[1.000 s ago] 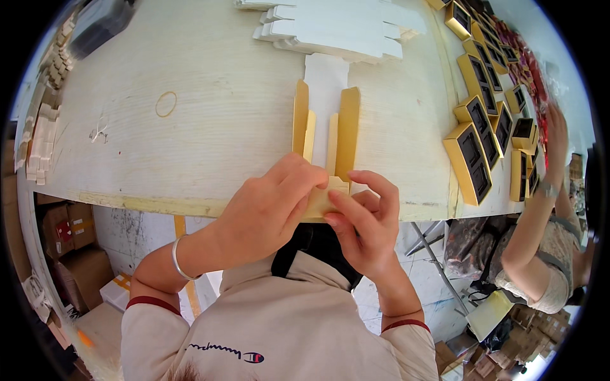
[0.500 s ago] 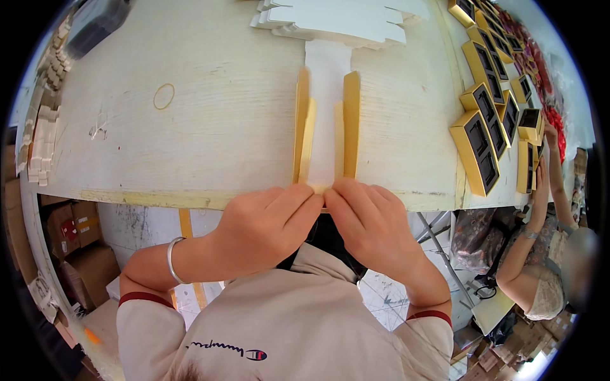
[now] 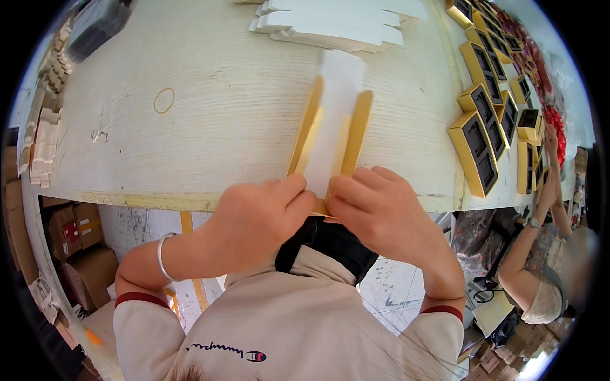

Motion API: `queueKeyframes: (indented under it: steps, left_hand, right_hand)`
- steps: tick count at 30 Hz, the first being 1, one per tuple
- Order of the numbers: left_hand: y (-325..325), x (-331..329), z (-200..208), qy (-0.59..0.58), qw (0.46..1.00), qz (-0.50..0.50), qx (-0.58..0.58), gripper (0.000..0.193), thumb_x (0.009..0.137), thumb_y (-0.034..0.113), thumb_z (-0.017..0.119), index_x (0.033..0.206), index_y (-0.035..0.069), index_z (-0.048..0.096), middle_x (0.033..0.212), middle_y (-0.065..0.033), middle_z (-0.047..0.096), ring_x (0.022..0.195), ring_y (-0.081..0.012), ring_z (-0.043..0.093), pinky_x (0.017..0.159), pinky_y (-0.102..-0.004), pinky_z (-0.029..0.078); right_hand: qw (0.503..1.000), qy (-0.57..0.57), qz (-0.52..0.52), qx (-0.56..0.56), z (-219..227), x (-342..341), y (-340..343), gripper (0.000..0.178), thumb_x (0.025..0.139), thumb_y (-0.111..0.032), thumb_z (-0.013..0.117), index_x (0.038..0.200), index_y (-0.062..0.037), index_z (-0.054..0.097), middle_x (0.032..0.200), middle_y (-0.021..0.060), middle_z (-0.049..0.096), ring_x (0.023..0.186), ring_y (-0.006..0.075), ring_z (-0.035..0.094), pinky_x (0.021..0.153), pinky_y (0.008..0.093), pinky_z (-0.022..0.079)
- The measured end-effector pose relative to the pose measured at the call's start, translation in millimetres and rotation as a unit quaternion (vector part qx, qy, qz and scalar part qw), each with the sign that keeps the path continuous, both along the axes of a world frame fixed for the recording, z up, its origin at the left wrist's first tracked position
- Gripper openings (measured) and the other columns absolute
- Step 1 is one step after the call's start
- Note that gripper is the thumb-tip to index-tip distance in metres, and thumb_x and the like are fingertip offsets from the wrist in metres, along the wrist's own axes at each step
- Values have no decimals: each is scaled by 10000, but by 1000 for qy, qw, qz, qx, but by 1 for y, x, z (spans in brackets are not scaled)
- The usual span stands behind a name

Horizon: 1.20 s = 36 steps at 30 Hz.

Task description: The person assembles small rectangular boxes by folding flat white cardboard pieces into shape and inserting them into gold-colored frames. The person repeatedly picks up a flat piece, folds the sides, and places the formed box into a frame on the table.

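Observation:
A partly folded cardboard box (image 3: 331, 120), white inside and gold outside, lies at the table's near edge with its long sides standing up. Its far end is a flat white flap. My left hand (image 3: 264, 213) pinches the near left corner, and my right hand (image 3: 372, 206) pinches the near right corner. Between my fingers a strip of gold shows at the near end. The fingertips cover the corners themselves. Beyond the box lies a stack of flat white box blanks (image 3: 333, 22).
Gold boxes with black inserts (image 3: 480, 152) stand along the right side. A rubber band (image 3: 164, 100) lies on the table (image 3: 210, 140). White card pieces (image 3: 46, 146) are stacked at the left edge. Another person's arm (image 3: 530, 228) reaches in from the right.
The box has tilted, its far end swinging right and drawing away from the stack of blanks. My right hand has shifted slightly right, and both hands still grip the near end.

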State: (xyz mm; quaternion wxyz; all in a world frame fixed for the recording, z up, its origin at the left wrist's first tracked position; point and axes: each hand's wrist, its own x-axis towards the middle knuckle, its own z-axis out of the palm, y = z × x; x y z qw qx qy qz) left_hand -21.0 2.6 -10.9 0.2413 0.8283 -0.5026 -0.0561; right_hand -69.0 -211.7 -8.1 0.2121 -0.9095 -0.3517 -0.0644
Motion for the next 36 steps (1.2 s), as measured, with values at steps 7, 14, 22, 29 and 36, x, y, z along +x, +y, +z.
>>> queueKeyframes:
  steps: [7,14,22,29,36]
  left_hand:
    - [9,31,18,-25,992,-101,65,156,705,77,661,853,78,613,860,-23,573,793,-190,600,637,-336,494]
    - [4,58,41,-208,974,-74,-42,319,655,89,690,970,82,645,1137,-41,626,865,-256,586,828,-384,455]
    - [12,19,-2,-52,994,-39,-85,406,634,222,789,981,81,632,1162,-79,602,802,-235,563,687,-327,485]
    - [7,22,5,-2,993,-99,-58,397,592,202,796,929,89,617,1146,-69,591,818,-226,563,700,-336,497]
    - [7,31,-13,87,980,-114,-136,249,640,40,748,812,64,570,938,-55,571,736,-225,544,615,-319,466]
  right_hand:
    - [995,-43,-78,-49,9,-12,9,347,657,-156,652,994,-77,621,1030,49,558,702,169,507,586,308,427]
    - [985,-86,-116,-91,3,-13,-2,364,643,-104,667,984,2,600,701,35,476,691,210,508,563,324,400]
    - [990,-91,-99,44,23,-26,-2,429,644,-49,686,1070,-5,659,1135,162,628,810,263,622,692,334,501]
    - [999,-29,-24,17,1,-18,-22,339,674,-47,695,1008,-1,661,1353,151,492,900,225,605,753,332,511]
    - [997,22,18,67,-6,-6,-19,181,703,-83,724,812,-23,591,1022,82,548,737,215,550,641,331,470]
